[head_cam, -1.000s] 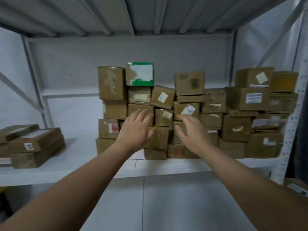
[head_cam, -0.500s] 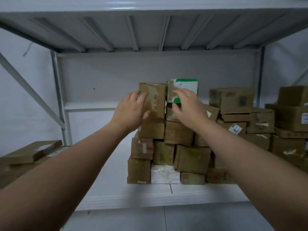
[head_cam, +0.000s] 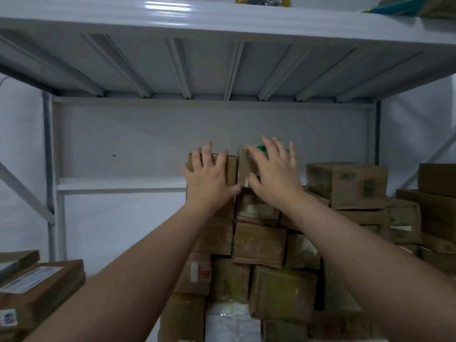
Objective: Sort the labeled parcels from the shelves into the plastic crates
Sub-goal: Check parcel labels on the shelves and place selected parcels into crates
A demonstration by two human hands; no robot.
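Note:
A stack of taped cardboard parcels [head_cam: 259, 243] fills the middle and right of a white metal shelf. At the top left of the stack stands a tall brown parcel [head_cam: 230, 169]. My left hand [head_cam: 209, 178] lies flat on its front, fingers spread over its top edge. Beside it sits a white and green parcel [head_cam: 244, 166]. My right hand [head_cam: 274, 171] covers most of its front with spread fingers. Neither parcel is lifted off the stack. No crate is in view.
Flat brown parcels with white labels [head_cam: 37, 287] lie at the lower left. More cartons [head_cam: 345, 186] pile up on the right. The upper shelf [head_cam: 222, 23] hangs close above, with items on it. A bare gap of shelf separates the left parcels from the stack.
Both hands rose from the middle of the stack to its top two parcels and now press against them. The view moved closer and tilted upward.

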